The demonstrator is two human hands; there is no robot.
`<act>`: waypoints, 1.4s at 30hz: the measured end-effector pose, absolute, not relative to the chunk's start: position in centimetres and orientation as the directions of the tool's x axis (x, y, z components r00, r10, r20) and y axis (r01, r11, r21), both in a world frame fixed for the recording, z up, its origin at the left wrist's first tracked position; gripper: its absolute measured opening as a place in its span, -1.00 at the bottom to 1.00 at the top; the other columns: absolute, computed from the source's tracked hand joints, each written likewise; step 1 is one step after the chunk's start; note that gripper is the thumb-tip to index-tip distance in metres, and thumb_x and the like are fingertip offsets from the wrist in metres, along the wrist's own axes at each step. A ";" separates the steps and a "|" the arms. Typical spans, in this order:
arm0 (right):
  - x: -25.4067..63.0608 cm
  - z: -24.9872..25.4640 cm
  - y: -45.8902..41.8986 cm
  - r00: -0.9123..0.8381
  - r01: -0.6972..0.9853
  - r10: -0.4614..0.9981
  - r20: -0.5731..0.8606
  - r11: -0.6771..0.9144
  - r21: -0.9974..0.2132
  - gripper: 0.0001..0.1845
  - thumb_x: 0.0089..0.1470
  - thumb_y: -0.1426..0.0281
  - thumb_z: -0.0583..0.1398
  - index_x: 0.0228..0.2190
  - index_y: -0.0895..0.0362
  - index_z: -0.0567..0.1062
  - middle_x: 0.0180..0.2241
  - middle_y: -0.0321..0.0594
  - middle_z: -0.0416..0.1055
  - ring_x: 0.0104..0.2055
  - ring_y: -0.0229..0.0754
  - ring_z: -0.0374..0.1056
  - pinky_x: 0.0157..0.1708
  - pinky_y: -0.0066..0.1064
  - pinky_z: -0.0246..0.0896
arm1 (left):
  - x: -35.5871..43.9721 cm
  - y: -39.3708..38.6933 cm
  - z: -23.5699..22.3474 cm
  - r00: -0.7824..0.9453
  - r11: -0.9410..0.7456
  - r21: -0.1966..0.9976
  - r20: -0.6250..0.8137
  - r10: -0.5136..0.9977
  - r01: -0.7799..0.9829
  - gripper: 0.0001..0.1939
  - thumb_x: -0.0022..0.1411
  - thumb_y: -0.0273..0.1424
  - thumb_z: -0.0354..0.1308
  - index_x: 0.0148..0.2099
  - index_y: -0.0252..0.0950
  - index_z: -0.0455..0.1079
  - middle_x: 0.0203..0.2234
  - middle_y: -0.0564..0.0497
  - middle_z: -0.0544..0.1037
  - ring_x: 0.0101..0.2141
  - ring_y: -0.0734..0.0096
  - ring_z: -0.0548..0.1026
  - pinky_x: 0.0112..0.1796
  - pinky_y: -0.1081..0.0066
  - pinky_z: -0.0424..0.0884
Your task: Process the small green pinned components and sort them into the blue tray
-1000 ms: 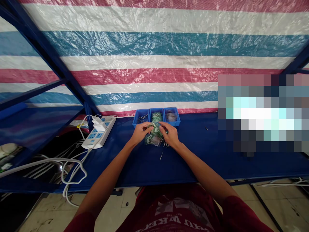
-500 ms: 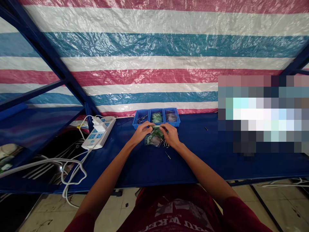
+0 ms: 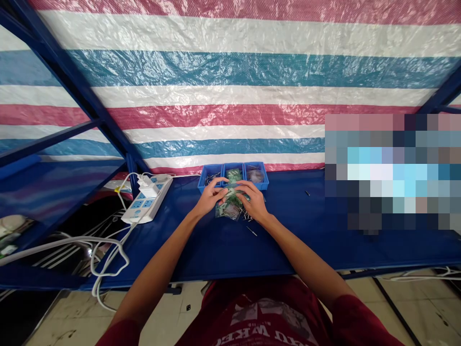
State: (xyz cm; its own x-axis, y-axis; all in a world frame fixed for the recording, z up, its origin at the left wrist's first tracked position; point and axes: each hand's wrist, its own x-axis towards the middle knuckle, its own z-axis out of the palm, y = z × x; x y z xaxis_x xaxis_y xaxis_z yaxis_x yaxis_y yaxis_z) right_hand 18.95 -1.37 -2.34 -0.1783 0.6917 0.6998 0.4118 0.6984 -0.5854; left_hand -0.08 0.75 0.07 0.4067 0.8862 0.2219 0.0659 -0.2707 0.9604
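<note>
Over a heap of small packets (image 3: 229, 211) on the blue table, my two hands face each other with a small greenish clear plastic packet (image 3: 232, 192) between them. My left hand (image 3: 209, 199) pinches its left side with thumb and fingers. At the other side, the thumb and curved fingers of my right hand (image 3: 255, 202) hold the packet too; the fingertips partly cover it. Short metal pin-like pieces (image 3: 247, 216) lie by the heap, beneath my right hand. One thin pin-like piece (image 3: 252, 231) rests apart, nearer to me.
Behind my hands stand three joined blue bins: the left bin (image 3: 200, 179) has dark metal pieces, the middle green packets (image 3: 234, 175), the right clear packets (image 3: 255, 174). A white power strip (image 3: 147, 204) with cables sits left. A small dark piece (image 3: 307, 193) lies right.
The fingers of both hands have lifted and spread a little at the packet, which now looks tilted rather than flat. The arms stay in nearly the same place.
</note>
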 end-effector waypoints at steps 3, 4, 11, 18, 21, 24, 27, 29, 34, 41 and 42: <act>18.9 -2.5 -1.3 -0.150 0.429 0.725 0.672 0.661 -0.616 -0.74 0.26 0.27 0.04 -0.22 0.09 0.50 -0.15 -0.11 0.48 -0.10 -0.13 0.41 -0.12 -0.31 0.36 | 0.0 0.9 0.0 0.388 -0.346 0.933 0.283 0.877 0.102 -0.56 0.28 -0.03 0.03 -0.14 -0.35 0.38 -0.60 0.08 0.36 -0.58 0.51 0.35 -0.48 0.46 0.32; 18.9 -2.6 -1.2 -0.129 0.435 0.737 0.663 0.643 -0.630 -0.72 0.26 0.26 0.05 -0.23 0.10 0.50 -0.21 -0.12 0.50 -0.16 -0.14 0.43 -0.16 -0.33 0.36 | 0.0 1.0 0.0 0.378 -0.383 0.915 0.312 0.872 0.128 -0.54 0.26 -0.02 0.03 -0.20 -0.36 0.41 -0.54 0.04 0.40 -0.53 0.48 0.38 -0.44 0.44 0.35; 18.7 -3.1 -1.0 -0.027 0.416 0.748 0.663 0.611 -0.673 -0.71 0.20 0.19 0.11 -0.29 0.12 0.53 -0.34 -0.16 0.54 -0.35 -0.15 0.45 -0.28 -0.35 0.37 | 0.1 0.9 -0.4 0.403 -0.413 0.876 0.294 0.867 0.249 -0.65 0.14 -0.12 0.21 -0.36 -0.34 0.40 -0.48 0.00 0.46 -0.41 0.36 0.47 -0.36 0.40 0.42; 18.7 -2.7 -1.5 -0.051 0.367 0.778 0.626 0.598 -0.713 -0.70 0.26 0.30 -0.01 -0.12 0.09 0.47 -0.41 -0.24 0.50 -0.46 -0.22 0.42 -0.36 -0.38 0.35 | 0.1 0.7 -0.2 0.278 -0.373 0.909 0.315 0.907 0.187 -0.64 0.10 -0.19 0.26 -0.15 -0.34 0.39 -0.61 0.13 0.41 -0.56 0.45 0.44 -0.43 0.45 0.41; 18.8 -2.8 -1.3 -0.072 0.348 0.754 0.653 0.633 -0.692 -0.68 0.26 0.36 -0.04 -0.08 0.09 0.43 -0.35 -0.21 0.50 -0.44 -0.23 0.41 -0.36 -0.37 0.36 | 0.1 0.6 0.2 0.240 -0.391 0.900 0.343 0.908 0.194 -0.61 0.13 -0.19 0.25 -0.08 -0.33 0.38 -0.65 0.17 0.35 -0.60 0.49 0.40 -0.47 0.49 0.36; 18.9 -2.8 -1.2 -0.088 0.345 0.729 0.678 0.661 -0.666 -0.65 0.23 0.38 0.00 0.01 0.08 0.39 -0.21 -0.14 0.47 -0.37 -0.20 0.41 -0.37 -0.36 0.38 | 0.1 0.4 0.5 0.231 -0.393 0.903 0.350 0.908 0.173 -0.59 0.16 -0.20 0.23 -0.02 -0.32 0.34 -0.68 0.19 0.30 -0.64 0.54 0.34 -0.52 0.53 0.30; 18.9 -2.7 -1.2 -0.103 0.354 0.710 0.697 0.681 -0.641 -0.64 0.21 0.38 0.03 0.02 0.08 0.40 -0.09 -0.06 0.40 -0.29 -0.18 0.41 -0.35 -0.36 0.40 | 0.1 0.4 0.6 0.255 -0.356 0.927 0.317 0.913 0.121 -0.53 0.16 -0.19 0.24 0.03 -0.32 0.29 -0.69 0.20 0.30 -0.67 0.56 0.30 -0.56 0.54 0.27; 18.8 -2.7 -1.2 -0.115 0.360 0.695 0.709 0.695 -0.623 -0.70 0.21 0.38 0.04 -0.08 0.08 0.47 -0.06 -0.04 0.37 -0.27 -0.18 0.40 -0.33 -0.35 0.41 | 0.1 0.4 0.5 0.286 -0.329 0.939 0.289 0.914 0.101 -0.51 0.16 -0.18 0.24 0.05 -0.32 0.28 -0.69 0.21 0.29 -0.68 0.56 0.30 -0.56 0.54 0.27; 18.8 -2.9 -1.1 -0.110 0.364 0.698 0.707 0.690 -0.625 -0.77 0.22 0.36 0.05 -0.26 0.09 0.50 -0.12 -0.08 0.43 -0.14 -0.14 0.41 -0.29 -0.36 0.40 | 0.0 0.5 0.4 0.377 -0.344 0.927 0.269 0.886 0.146 -0.57 0.20 -0.09 0.17 -0.06 -0.35 0.39 -0.65 0.14 0.33 -0.62 0.52 0.34 -0.51 0.50 0.31; 18.6 -3.0 -1.2 -0.046 0.408 0.768 0.639 0.599 -0.690 -0.76 0.19 0.27 0.09 -0.32 0.11 0.51 -0.37 -0.19 0.50 -0.40 -0.19 0.40 -0.34 -0.36 0.37 | -0.1 0.7 0.3 0.392 -0.555 0.776 0.431 0.813 0.299 -0.56 0.21 -0.03 0.12 -0.22 -0.33 0.52 -0.28 -0.10 0.46 -0.28 0.31 0.45 -0.31 0.40 0.39; 18.6 -3.0 -1.3 -0.040 0.408 0.764 0.644 0.601 -0.687 -0.75 0.19 0.26 0.09 -0.33 0.11 0.51 -0.37 -0.19 0.50 -0.41 -0.19 0.40 -0.34 -0.37 0.36 | -0.1 0.7 0.3 0.390 -0.571 0.751 0.441 0.808 0.332 -0.60 0.20 -0.06 0.15 -0.25 -0.33 0.52 -0.27 -0.10 0.46 -0.26 0.29 0.45 -0.28 0.39 0.39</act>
